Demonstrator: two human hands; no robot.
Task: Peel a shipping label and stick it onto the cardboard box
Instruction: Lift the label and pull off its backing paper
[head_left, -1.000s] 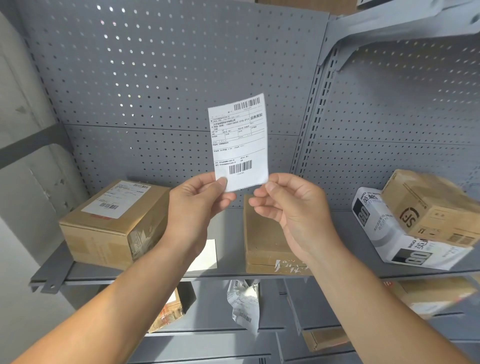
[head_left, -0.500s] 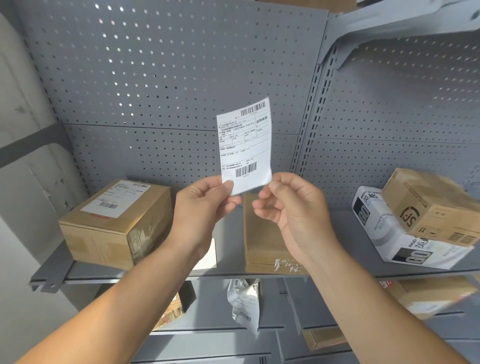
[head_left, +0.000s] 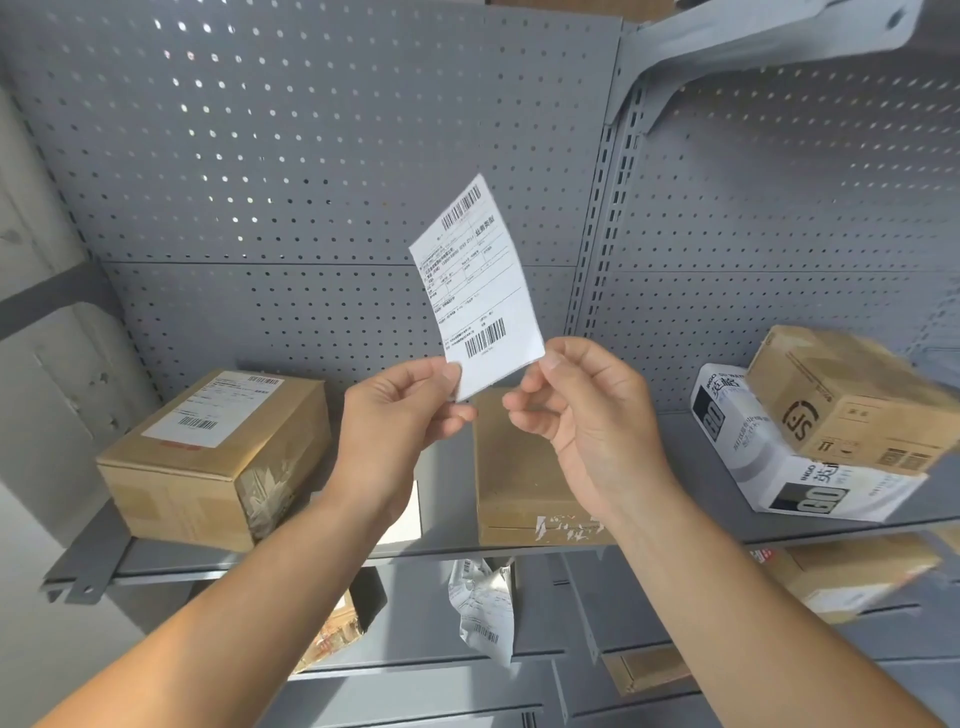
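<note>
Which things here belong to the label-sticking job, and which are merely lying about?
Belong to the job:
shipping label, pinched at its lower corners by left hand and right hand
plain cardboard box behind the hands

Lying about:
labelled box
white carton
tilted brown box
crumpled paper

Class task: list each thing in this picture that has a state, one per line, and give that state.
shipping label: held up, tilted, pinched at its bottom edge
left hand: grip on the label's lower left corner
right hand: fingertips at the label's lower right corner
plain box: unlabelled on top
left box: closed, already labelled
</note>
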